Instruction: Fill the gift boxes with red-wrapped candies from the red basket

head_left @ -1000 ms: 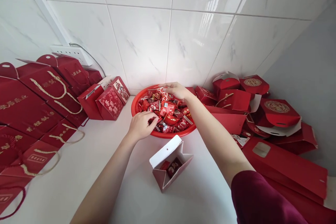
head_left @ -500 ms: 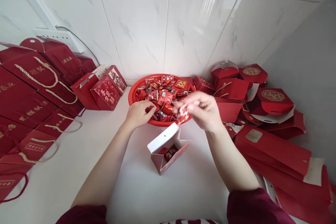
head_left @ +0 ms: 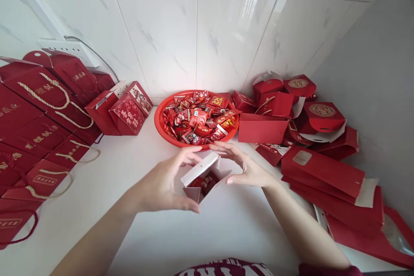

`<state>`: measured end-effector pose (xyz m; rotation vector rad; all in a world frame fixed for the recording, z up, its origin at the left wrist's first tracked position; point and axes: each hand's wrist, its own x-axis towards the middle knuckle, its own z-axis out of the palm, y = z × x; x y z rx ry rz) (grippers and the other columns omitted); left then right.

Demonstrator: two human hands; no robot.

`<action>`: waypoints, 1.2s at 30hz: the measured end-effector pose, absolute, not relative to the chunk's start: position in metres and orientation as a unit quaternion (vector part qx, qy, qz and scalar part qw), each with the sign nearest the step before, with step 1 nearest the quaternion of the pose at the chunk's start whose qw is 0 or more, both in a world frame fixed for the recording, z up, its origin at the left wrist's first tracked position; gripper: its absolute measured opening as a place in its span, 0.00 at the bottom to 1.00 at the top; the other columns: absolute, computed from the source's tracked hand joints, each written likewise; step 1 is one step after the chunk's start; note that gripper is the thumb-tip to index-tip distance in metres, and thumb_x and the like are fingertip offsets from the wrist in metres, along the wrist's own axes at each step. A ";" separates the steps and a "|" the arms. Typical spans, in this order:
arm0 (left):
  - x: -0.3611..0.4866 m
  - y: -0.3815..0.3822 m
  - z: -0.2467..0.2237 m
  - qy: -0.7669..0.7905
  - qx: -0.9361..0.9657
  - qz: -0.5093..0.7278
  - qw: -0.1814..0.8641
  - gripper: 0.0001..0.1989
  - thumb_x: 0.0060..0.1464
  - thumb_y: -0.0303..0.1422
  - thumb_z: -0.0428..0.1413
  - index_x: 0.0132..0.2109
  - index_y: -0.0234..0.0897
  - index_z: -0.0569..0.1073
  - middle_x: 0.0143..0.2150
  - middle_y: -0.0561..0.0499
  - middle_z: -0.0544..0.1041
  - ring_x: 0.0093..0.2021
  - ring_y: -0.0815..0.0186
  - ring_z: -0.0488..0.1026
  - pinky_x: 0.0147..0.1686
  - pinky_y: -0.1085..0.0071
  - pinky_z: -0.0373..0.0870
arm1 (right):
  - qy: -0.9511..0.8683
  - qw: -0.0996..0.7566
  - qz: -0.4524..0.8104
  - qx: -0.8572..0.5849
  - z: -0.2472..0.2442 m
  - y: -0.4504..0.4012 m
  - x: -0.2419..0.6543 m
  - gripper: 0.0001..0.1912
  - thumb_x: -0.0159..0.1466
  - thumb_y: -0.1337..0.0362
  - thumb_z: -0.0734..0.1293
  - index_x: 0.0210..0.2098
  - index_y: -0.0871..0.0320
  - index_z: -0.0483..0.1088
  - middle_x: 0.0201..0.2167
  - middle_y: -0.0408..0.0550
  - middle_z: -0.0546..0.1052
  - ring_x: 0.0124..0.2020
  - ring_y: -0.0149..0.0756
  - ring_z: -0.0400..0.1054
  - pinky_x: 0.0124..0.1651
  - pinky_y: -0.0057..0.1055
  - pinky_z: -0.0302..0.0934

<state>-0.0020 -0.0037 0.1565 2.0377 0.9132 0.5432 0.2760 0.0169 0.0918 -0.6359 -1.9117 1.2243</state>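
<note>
A small candy box (head_left: 199, 170) stands open on the white table, its pale flap raised and red-wrapped sweets (head_left: 207, 182) inside. My left hand (head_left: 164, 181) curves around its left side, thumb near the front corner and fingers behind the flap. On the opposite side, my right hand (head_left: 250, 168) has its thumb by the right corner and its fingers reaching toward the back. Both hands are open, fingers spread, with gaps visible between palms and box; whether the fingertips touch it I cannot tell. Just behind lies a red plastic basket (head_left: 158, 127) of wrapped sweets.
Red gift bags with rope handles (head_left: 45, 133) are stacked at the left, beside closed red boxes (head_left: 127, 114). Flattened and folded red boxes (head_left: 323, 177) pile up on the right. A tiled wall (head_left: 168, 30) rises behind, with a power strip (head_left: 69, 49) at its left.
My right hand has let go of the wrapped sweet it held over the box. Both hands have come down from the basket to either side of the box. The view has shifted slightly.
</note>
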 end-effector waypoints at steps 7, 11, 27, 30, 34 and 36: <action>0.003 -0.019 0.124 0.384 0.747 0.271 0.471 0.49 0.54 0.43 0.64 0.73 0.47 0.42 0.59 0.41 0.74 0.58 0.52 0.72 0.59 0.55 0.67 | -0.696 0.413 0.467 -0.356 0.071 -0.003 0.264 0.23 0.61 0.59 0.74 0.54 0.55 0.71 0.43 0.48 0.76 0.46 0.39 0.72 0.53 0.37 0.66; 0.012 -0.015 0.107 0.404 0.735 0.313 0.446 0.36 0.54 0.42 0.64 0.66 0.41 0.62 0.51 0.45 0.79 0.52 0.55 0.76 0.54 0.64 0.71 | -0.682 0.462 0.425 -0.376 0.060 -0.012 0.266 0.06 0.64 0.60 0.71 0.39 0.56 0.77 0.35 0.46 0.72 0.37 0.36 0.70 0.43 0.33 0.66; 0.023 -0.012 0.079 0.368 0.747 0.369 0.413 0.09 0.62 0.31 0.55 0.49 0.37 0.75 0.46 0.47 0.79 0.46 0.63 0.76 0.49 0.68 0.71 | -0.782 0.472 0.303 -0.273 0.051 -0.028 0.269 0.17 0.68 0.73 0.63 0.52 0.51 0.75 0.51 0.49 0.79 0.53 0.39 0.73 0.54 0.36 0.68; 0.025 -0.015 0.085 0.359 0.766 0.356 0.397 0.12 0.57 0.31 0.61 0.48 0.36 0.75 0.45 0.47 0.79 0.45 0.62 0.77 0.48 0.68 0.71 | -0.773 0.472 0.306 -0.294 0.049 -0.031 0.267 0.20 0.70 0.73 0.60 0.54 0.49 0.74 0.52 0.48 0.78 0.53 0.37 0.73 0.54 0.35 0.69; 0.026 -0.017 0.088 0.392 0.757 0.361 0.380 0.06 0.60 0.32 0.58 0.40 0.36 0.79 0.37 0.47 0.81 0.38 0.64 0.78 0.42 0.68 0.73 | -0.779 0.442 0.325 -0.305 0.051 -0.036 0.268 0.19 0.71 0.72 0.59 0.54 0.47 0.74 0.52 0.47 0.78 0.53 0.37 0.73 0.53 0.35 0.69; 0.026 -0.020 0.090 0.399 0.764 0.355 0.362 0.07 0.60 0.33 0.58 0.38 0.36 0.79 0.35 0.47 0.81 0.36 0.64 0.78 0.40 0.69 0.73 | -0.775 0.434 0.342 -0.307 0.051 -0.037 0.269 0.19 0.71 0.71 0.60 0.56 0.46 0.72 0.52 0.46 0.79 0.52 0.37 0.74 0.53 0.35 0.70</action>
